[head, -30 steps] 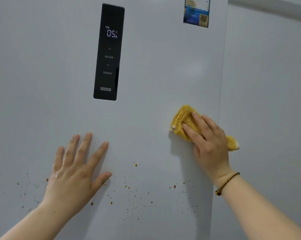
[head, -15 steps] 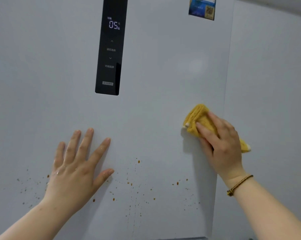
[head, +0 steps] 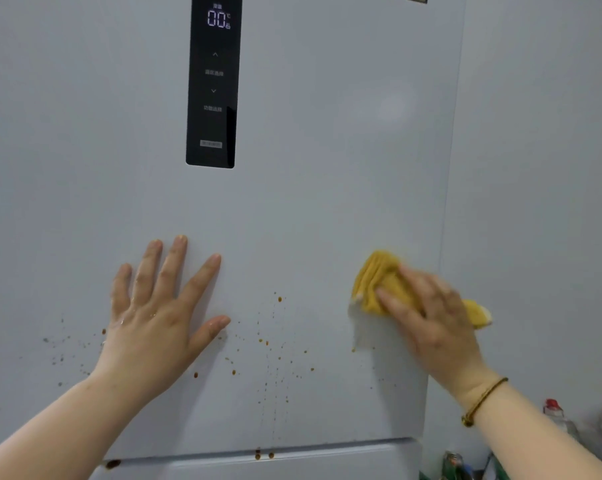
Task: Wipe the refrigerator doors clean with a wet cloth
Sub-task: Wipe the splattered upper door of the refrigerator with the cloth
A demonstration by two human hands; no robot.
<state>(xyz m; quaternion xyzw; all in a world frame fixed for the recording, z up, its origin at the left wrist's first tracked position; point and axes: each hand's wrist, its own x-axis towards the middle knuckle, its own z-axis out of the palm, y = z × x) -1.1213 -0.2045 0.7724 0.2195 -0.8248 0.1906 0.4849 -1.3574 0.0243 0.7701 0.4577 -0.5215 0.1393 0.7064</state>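
Note:
The pale grey refrigerator door (head: 327,168) fills the view, with brown splatter spots (head: 275,341) across its lower part. My left hand (head: 157,317) lies flat on the door with its fingers spread, wet drops on its back. My right hand (head: 431,317) presses a yellow cloth (head: 375,282) against the door near its right edge, fingers straight over the cloth. The cloth's far end (head: 479,313) sticks out to the right of the hand. The right hand is blurred by motion.
A black control panel (head: 213,81) with a lit display sits on the door above the hands. The seam to the lower door (head: 292,448) runs across the bottom, with brown drips on it. A plain wall (head: 541,168) stands to the right; bottles (head: 555,420) sit bottom right.
My right hand has slid the cloth down the door toward the spots. The view has tilted downward, bringing the lower seam and bottles into sight. My left hand stays pressed in place.

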